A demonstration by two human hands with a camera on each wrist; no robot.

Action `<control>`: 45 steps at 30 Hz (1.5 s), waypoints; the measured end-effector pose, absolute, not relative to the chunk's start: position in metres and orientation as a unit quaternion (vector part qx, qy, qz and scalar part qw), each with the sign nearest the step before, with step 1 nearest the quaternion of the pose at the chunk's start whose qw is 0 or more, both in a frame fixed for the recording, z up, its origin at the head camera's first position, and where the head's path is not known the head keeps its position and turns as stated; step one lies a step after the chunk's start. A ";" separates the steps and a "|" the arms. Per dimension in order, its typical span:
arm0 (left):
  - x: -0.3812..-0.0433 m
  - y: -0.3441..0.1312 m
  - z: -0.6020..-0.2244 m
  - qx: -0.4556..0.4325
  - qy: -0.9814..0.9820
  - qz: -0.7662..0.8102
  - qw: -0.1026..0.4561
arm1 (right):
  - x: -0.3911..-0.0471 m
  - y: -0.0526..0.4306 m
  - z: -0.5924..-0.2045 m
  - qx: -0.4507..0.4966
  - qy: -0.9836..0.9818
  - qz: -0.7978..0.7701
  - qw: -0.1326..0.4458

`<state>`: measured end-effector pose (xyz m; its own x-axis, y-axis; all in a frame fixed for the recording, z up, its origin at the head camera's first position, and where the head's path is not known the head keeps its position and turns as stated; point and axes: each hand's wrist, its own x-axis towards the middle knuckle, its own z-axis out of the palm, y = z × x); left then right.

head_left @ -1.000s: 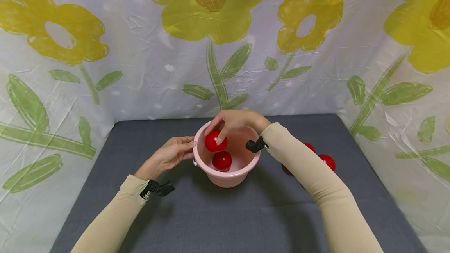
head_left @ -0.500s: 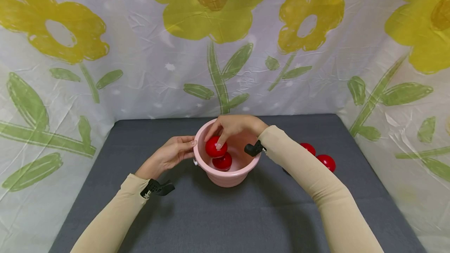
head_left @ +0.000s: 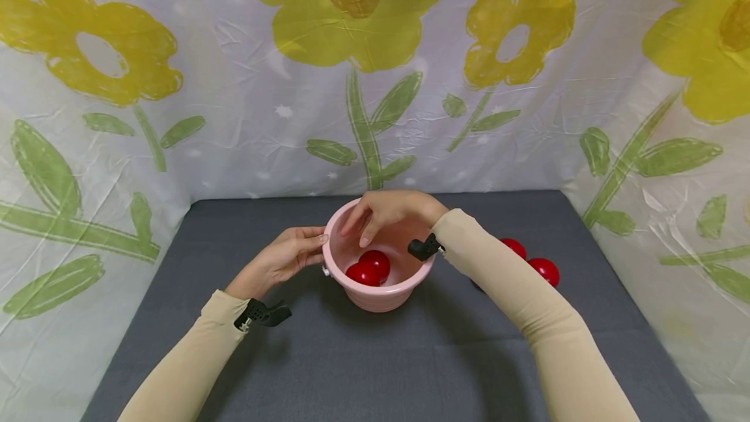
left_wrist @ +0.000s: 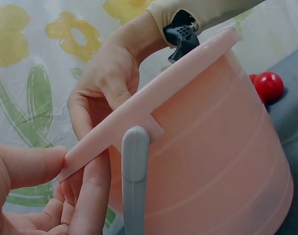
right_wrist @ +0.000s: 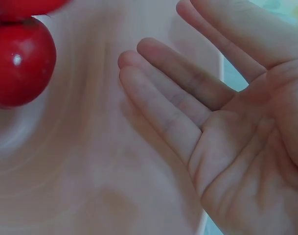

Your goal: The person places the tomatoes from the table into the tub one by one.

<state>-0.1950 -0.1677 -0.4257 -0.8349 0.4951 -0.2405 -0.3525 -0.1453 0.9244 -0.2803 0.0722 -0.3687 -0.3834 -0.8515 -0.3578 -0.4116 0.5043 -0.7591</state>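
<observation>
Head view: a pink bucket (head_left: 377, 303) stands mouth up on a table covered in dark grey cloth (head_left: 381, 370), near the middle of its far half. Two glossy red round objects (head_left: 377, 262) lie together inside, low in the bucket, on the side nearer the person; one partly overlaps the other from this angle.

Left hand (head_left: 287, 256): grasping the bucket's rim at its left side. The left wrist view confirms a pinch, thumb on one face of the rim and fingers on the other, just beside a grey handle (left_wrist: 134, 161) attached below the rim.

Right hand (head_left: 389, 208): grip released. It reaches over the far rim into the mouth of the bucket, above the red pair and apart from them. The right wrist view shows its fingers extended and the palm exposed beside the pink inner wall.

Two further red round objects (head_left: 545, 271) rest on the cloth to the right of the bucket, partly screened by the right sleeve (head_left: 539, 305). Both sleeves are beige, and a black device (head_left: 265, 312) is fixed at each wrist. Behind the table hangs a pale sheet (head_left: 252, 135) printed with yellow flowers and green leaves.
</observation>
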 end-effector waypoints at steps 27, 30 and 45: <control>-0.194 -0.167 -0.428 0.070 0.585 0.760 0.276 | -0.285 0.139 -0.323 -0.396 0.788 -0.349 0.318; -0.194 -0.167 -0.427 0.068 0.584 0.760 0.277 | -0.284 0.159 -0.315 -0.383 0.796 -0.360 0.301; -0.194 -0.167 -0.427 0.064 0.584 0.760 0.276 | -0.271 0.262 -0.322 -0.267 0.852 -0.372 0.252</control>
